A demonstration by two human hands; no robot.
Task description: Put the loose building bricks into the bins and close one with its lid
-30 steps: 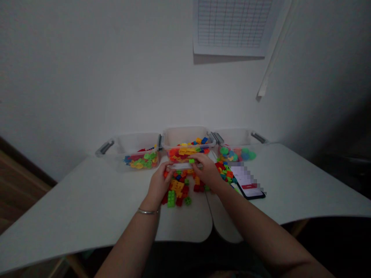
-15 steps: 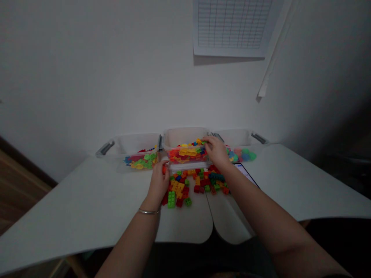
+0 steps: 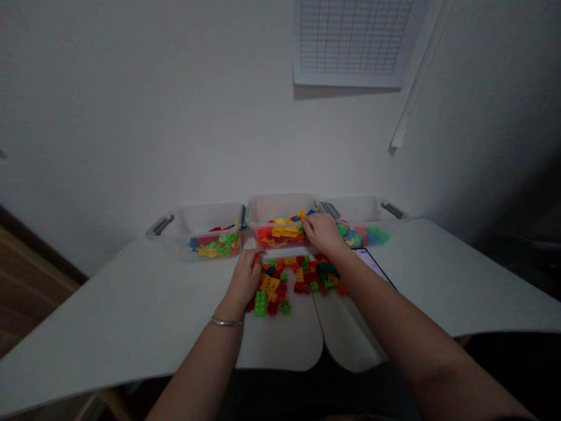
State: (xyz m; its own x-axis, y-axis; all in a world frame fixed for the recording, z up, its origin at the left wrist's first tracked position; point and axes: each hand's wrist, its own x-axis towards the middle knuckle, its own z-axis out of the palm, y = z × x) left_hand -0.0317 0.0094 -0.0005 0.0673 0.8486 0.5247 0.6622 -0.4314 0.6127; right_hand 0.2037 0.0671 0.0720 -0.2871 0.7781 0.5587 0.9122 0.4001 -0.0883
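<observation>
My left hand (image 3: 245, 276) rests at the left edge of a loose pile of toy building bricks (image 3: 269, 285) on the table. Its fingers are curled round a small orange-red brick (image 3: 258, 257), mostly covered by them. My right hand (image 3: 323, 234) is over the front right corner of the middle clear plastic box (image 3: 280, 202), fingers bent and pressed together. What they hold, if anything, is hidden. Mixed bricks, among them a yellow one (image 3: 284, 231), fill the lower part of this box. A green brick (image 3: 260, 303) lies at the pile's near side.
A left clear box (image 3: 205, 210) holds green, yellow and red pieces. In the right box (image 3: 357, 207) are round green and blue pieces. A phone (image 3: 370, 261) lies beside my right forearm. The white table (image 3: 175, 316) has a seam near its front edge.
My left hand has shifted slightly right, closer over the pile. My right hand has dropped a little at the middle box's front corner, its fingers more bent, and blue bricks show behind it.
</observation>
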